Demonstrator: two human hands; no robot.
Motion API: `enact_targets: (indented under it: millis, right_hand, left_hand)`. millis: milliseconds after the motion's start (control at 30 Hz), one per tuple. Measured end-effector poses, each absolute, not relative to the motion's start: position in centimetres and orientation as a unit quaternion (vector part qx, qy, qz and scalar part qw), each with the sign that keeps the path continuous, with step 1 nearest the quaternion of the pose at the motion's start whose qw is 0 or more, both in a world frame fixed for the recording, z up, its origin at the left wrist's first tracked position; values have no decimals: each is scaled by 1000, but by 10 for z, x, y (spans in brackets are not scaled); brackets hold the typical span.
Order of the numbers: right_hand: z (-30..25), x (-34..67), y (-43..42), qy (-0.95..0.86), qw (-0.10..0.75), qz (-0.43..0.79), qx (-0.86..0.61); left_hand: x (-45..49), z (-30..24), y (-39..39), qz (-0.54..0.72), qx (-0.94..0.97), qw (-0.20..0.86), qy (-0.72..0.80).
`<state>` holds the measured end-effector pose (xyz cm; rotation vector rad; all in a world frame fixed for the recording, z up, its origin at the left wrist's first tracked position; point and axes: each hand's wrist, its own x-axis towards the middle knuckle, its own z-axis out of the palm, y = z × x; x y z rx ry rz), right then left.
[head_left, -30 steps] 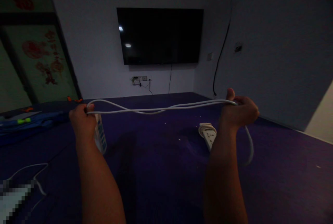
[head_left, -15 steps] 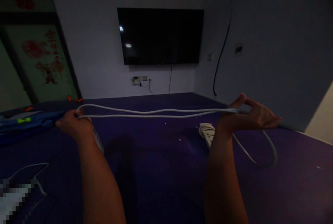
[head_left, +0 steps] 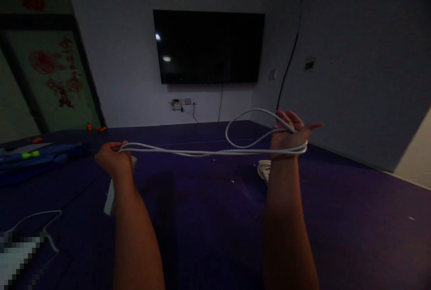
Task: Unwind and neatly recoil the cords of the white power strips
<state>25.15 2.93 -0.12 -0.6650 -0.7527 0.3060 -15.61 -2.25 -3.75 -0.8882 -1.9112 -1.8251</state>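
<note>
A white power cable (head_left: 202, 151) stretches in several strands between my two raised hands. My left hand (head_left: 112, 160) is closed round the cable's left bend, and the white power strip (head_left: 109, 198) hangs down from that hand. My right hand (head_left: 289, 135) has its fingers spread, and the cable wraps round the back of it near the wrist. A fresh loop of the cable rises to the left of that hand at about finger height.
A second white power strip (head_left: 264, 169) lies on the purple floor behind my right forearm. A dark TV (head_left: 208, 46) hangs on the far wall above a wall socket (head_left: 182, 102). Blue items (head_left: 37, 157) lie at far left, another white cord (head_left: 40, 222) at lower left.
My right hand swung back toward the middle and brought the hanging cable up into a loop over it. My left hand shifted right and lower, and the power strip under it tilted.
</note>
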Motion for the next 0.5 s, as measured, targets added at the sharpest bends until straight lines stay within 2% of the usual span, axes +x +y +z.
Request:
enact_targets:
  millis: [100, 200, 300, 400, 500]
  right_hand:
    - [-18, 251, 54, -367, 808, 320, -331]
    - [-39, 248, 74, -333, 785, 383, -354]
    - [-54, 240, 85, -297, 824, 321, -359]
    - [-61, 233, 84, -320, 847, 165, -391]
    - [-63, 231, 73, -367, 820, -1, -439]
  left_hand:
    - [-157, -38, -23, -674, -269, 186, -662]
    - [-157, -36, -26, -704, -182, 195, -658]
    - [-157, -30, -33, -760, -42, 194, -619]
    - [-165, -25, -45, -780, 51, 217, -585]
    - [-185, -24, -57, -759, 7, 213, -616]
